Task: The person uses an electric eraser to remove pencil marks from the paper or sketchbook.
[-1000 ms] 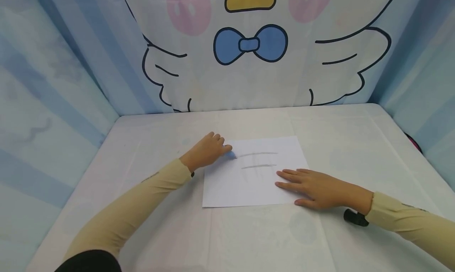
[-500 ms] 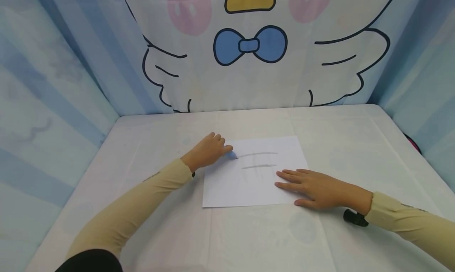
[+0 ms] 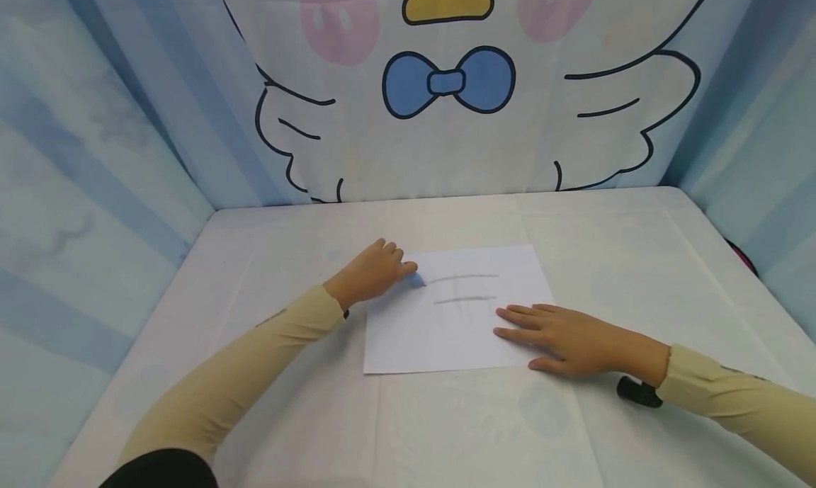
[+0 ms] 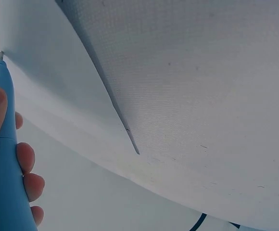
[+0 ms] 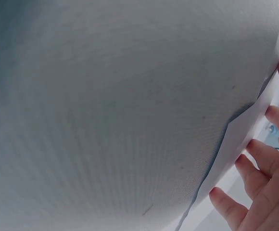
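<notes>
My left hand [image 3: 372, 270] grips a thick blue pen-shaped tool [image 4: 3, 168], thumb on one side and fingers curled round the other. Its narrow metallic tip meets a white sheet of paper [image 3: 408, 346] at the left end of the upper grey line [image 3: 465, 276]. Below that runs a second grey line [image 3: 465, 299], with faint smudges around them. On the sheet's right side, my right hand [image 3: 574, 338] rests with spread, straight fingers. In the right wrist view its fingertips [image 5: 219, 195] press along the paper, whose edge lifts a little from the cloth.
A pale cloth covers the table [image 3: 465, 431]. Behind it hangs a curtain [image 3: 446, 155] with a cartoon print and a blue bow tie. More blue curtains [image 3: 76, 190] close off both sides. A dark rounded shape [image 3: 162, 468] shows at the bottom left.
</notes>
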A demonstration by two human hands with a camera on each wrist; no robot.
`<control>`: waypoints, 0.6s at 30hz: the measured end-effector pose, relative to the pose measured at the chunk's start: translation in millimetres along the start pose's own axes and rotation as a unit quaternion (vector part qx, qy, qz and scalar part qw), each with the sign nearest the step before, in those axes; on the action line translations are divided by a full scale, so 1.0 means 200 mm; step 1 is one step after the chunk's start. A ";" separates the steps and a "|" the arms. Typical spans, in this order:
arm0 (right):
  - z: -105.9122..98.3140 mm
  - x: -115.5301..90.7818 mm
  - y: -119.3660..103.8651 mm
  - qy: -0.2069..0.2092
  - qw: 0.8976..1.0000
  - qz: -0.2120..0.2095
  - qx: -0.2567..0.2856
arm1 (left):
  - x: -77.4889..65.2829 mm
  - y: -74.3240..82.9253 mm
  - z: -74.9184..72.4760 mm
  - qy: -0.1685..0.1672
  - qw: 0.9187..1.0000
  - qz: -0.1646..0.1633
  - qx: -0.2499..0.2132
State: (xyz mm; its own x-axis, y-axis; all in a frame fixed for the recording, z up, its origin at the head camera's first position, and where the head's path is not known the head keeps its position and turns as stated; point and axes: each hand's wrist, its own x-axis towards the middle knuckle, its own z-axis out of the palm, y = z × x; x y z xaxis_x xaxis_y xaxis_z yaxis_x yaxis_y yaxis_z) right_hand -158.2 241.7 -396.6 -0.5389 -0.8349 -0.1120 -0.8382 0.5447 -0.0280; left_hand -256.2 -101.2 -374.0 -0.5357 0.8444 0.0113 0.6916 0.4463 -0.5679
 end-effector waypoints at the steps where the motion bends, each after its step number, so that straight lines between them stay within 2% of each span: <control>1: 0.00 0.00 0.00 0.001 1.000 0.000 0.000 | 0.00 0.00 0.00 -0.003 1.000 0.001 -0.001; 12: 0.01 0.00 0.01 -0.001 1.000 -0.002 0.000 | 0.01 0.00 -0.01 0.004 1.000 -0.002 -0.001; 18: 0.01 0.00 0.01 0.015 1.000 -0.012 -0.012 | 0.01 0.00 0.00 0.002 1.000 -0.001 -0.004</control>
State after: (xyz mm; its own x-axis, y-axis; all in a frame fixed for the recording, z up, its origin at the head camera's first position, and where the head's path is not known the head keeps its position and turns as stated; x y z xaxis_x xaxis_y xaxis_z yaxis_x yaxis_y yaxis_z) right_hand -159.1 242.8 -398.3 -0.5208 -0.8498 -0.0815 -0.8523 0.5230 -0.0070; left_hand -256.2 -98.7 -373.7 -0.5350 0.8447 0.0160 0.6939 0.4501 -0.5620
